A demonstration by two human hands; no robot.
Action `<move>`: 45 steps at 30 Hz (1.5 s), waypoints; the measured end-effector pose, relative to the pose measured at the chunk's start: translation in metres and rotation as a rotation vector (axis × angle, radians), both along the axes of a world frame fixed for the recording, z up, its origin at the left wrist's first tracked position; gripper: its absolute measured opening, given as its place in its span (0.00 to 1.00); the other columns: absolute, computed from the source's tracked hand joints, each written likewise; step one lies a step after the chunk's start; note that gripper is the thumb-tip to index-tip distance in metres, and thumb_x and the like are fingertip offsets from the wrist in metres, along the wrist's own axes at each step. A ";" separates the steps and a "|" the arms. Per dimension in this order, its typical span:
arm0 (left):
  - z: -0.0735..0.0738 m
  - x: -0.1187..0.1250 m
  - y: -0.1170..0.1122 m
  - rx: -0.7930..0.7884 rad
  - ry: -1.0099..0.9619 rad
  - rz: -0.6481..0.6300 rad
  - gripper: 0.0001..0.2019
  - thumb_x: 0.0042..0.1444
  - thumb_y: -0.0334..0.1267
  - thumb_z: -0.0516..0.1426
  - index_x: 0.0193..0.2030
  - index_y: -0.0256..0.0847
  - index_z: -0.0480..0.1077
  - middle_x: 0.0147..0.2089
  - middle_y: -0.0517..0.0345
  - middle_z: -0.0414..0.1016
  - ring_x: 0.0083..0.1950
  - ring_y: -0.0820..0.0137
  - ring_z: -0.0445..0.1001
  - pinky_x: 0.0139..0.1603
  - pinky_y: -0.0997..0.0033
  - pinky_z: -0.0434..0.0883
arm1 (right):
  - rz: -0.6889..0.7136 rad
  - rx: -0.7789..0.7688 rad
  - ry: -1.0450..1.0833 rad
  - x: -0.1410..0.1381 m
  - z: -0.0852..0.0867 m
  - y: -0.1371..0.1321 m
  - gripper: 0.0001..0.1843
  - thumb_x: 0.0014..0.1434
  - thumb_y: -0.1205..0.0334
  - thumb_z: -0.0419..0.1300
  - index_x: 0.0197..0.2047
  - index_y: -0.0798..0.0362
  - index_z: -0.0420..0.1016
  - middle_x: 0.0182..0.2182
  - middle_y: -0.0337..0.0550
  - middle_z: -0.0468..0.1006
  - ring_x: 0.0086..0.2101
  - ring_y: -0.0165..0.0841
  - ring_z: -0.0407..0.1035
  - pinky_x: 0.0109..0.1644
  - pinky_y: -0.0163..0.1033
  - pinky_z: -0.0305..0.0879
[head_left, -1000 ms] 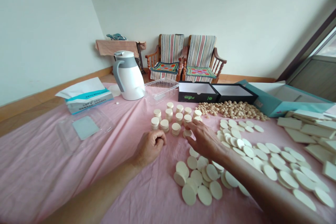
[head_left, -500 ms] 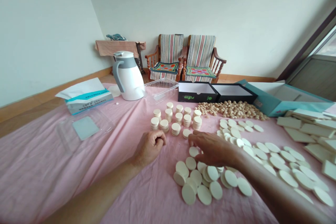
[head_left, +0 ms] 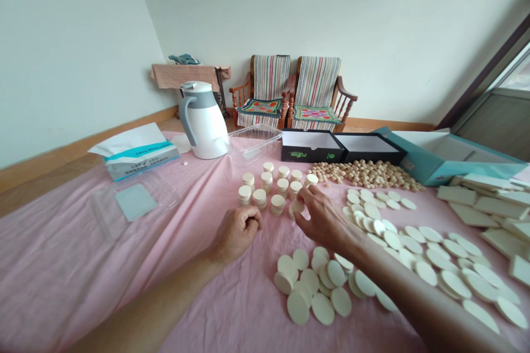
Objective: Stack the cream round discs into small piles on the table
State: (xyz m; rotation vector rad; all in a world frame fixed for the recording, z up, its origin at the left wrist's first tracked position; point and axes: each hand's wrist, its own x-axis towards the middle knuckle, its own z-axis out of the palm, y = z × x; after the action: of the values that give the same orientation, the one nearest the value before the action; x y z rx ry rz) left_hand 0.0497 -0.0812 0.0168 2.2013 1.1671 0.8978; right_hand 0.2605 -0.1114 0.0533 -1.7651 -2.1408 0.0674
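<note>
Single head-high view, forward and down over the close hands (head_left: 237, 231) to the far wall (head_left: 248, 5)

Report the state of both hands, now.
Left hand: curled closed, nothing visible in it.
Right hand: partly closed at a pale disc; whether it grips cannot be told.

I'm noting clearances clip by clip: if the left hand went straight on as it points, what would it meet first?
Most likely the front-row stack of pale discs just ahead and to the right of the left hand, though depth is hard to judge.
</note>
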 end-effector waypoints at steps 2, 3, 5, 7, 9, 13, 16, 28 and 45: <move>0.000 0.000 0.000 0.001 0.011 0.004 0.12 0.45 0.23 0.47 0.21 0.37 0.68 0.21 0.64 0.71 0.24 0.78 0.67 0.28 0.80 0.60 | 0.007 -0.009 -0.002 -0.001 -0.005 0.001 0.07 0.55 0.62 0.51 0.37 0.55 0.63 0.34 0.46 0.68 0.30 0.30 0.63 0.30 0.35 0.53; 0.001 0.000 0.000 0.001 0.016 0.006 0.12 0.45 0.23 0.47 0.21 0.37 0.68 0.21 0.63 0.71 0.24 0.77 0.67 0.28 0.80 0.60 | 0.014 -0.012 -0.005 -0.001 -0.006 0.001 0.08 0.55 0.62 0.51 0.39 0.55 0.63 0.35 0.46 0.68 0.30 0.31 0.64 0.31 0.35 0.54; 0.001 0.000 0.000 0.000 0.022 0.007 0.12 0.45 0.23 0.47 0.21 0.37 0.68 0.22 0.63 0.71 0.24 0.77 0.67 0.28 0.80 0.60 | 0.025 -0.009 -0.009 -0.002 -0.005 -0.001 0.10 0.56 0.61 0.51 0.42 0.55 0.64 0.37 0.48 0.69 0.31 0.32 0.65 0.32 0.35 0.55; 0.001 -0.001 0.000 0.000 0.024 0.006 0.12 0.45 0.23 0.47 0.22 0.37 0.69 0.22 0.63 0.72 0.25 0.77 0.67 0.28 0.80 0.60 | 0.021 -0.011 -0.020 -0.005 -0.004 -0.003 0.13 0.57 0.60 0.51 0.45 0.55 0.63 0.39 0.49 0.70 0.33 0.33 0.66 0.32 0.36 0.56; 0.001 -0.001 0.000 0.001 0.025 0.005 0.12 0.45 0.23 0.47 0.22 0.37 0.69 0.22 0.63 0.72 0.25 0.77 0.67 0.28 0.79 0.60 | 0.003 -0.035 -0.037 -0.009 -0.002 -0.005 0.16 0.58 0.59 0.50 0.49 0.55 0.62 0.41 0.50 0.70 0.33 0.35 0.68 0.32 0.36 0.56; 0.001 -0.001 0.001 0.000 0.027 0.005 0.12 0.45 0.23 0.47 0.21 0.37 0.68 0.21 0.63 0.71 0.25 0.77 0.67 0.29 0.80 0.60 | -0.032 -0.069 -0.083 -0.014 -0.005 -0.006 0.23 0.57 0.61 0.50 0.55 0.55 0.57 0.45 0.53 0.70 0.33 0.37 0.69 0.30 0.37 0.56; 0.001 0.000 0.001 -0.004 0.030 0.003 0.12 0.45 0.23 0.47 0.21 0.37 0.68 0.22 0.63 0.71 0.24 0.77 0.67 0.28 0.80 0.60 | -0.036 -0.078 -0.084 -0.015 -0.008 -0.004 0.20 0.57 0.63 0.50 0.53 0.55 0.58 0.44 0.53 0.70 0.33 0.36 0.69 0.30 0.37 0.55; 0.002 -0.001 0.000 0.008 0.036 -0.004 0.11 0.46 0.23 0.47 0.22 0.38 0.68 0.22 0.63 0.71 0.25 0.77 0.68 0.27 0.80 0.61 | 0.081 -0.123 -0.005 -0.002 -0.002 0.001 0.16 0.55 0.63 0.53 0.48 0.55 0.64 0.42 0.51 0.71 0.37 0.35 0.68 0.36 0.36 0.59; 0.004 0.001 -0.001 -0.001 0.031 0.000 0.12 0.45 0.22 0.48 0.22 0.37 0.69 0.21 0.63 0.72 0.23 0.77 0.67 0.27 0.80 0.61 | 0.429 -0.429 -0.101 0.032 0.050 -0.029 0.10 0.51 0.61 0.60 0.38 0.51 0.70 0.35 0.40 0.74 0.32 0.30 0.67 0.34 0.35 0.58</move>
State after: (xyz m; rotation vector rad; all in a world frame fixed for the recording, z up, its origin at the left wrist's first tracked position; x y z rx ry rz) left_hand 0.0502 -0.0817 0.0207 2.2213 1.1812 0.8656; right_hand 0.2921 -0.1403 0.1034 -1.4948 -2.7000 0.5978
